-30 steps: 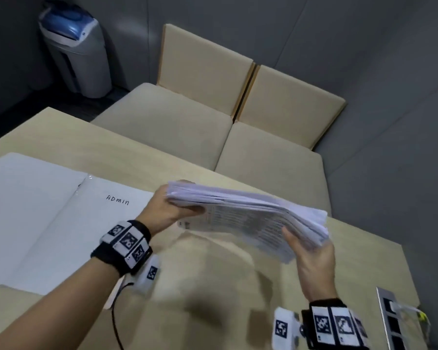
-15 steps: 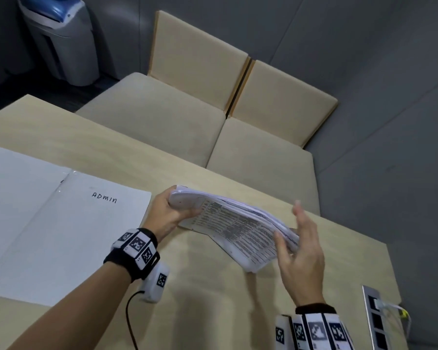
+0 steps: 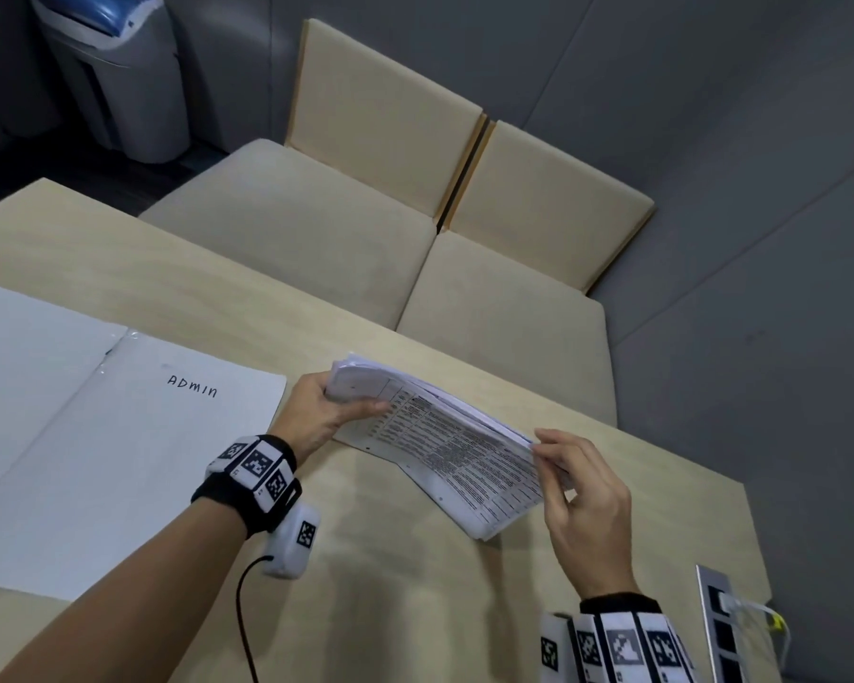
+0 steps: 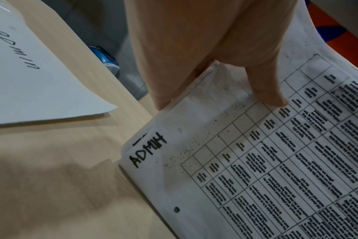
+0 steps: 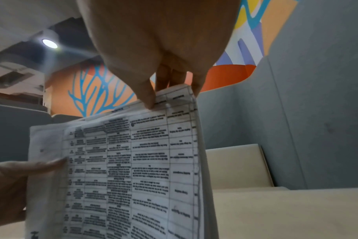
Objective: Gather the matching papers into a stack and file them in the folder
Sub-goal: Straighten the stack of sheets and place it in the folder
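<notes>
two beige seats [image 3: 415, 268] — pale wooden table [image 3: 415, 608]

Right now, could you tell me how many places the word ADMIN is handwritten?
2: one on the open folder lying on the table, one at the corner of the papers near the left hand. Covered sheets may carry more.

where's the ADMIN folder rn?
Head view: the folder lies open on the table at the left, just left of the left hand gripping the paper stack.
</notes>
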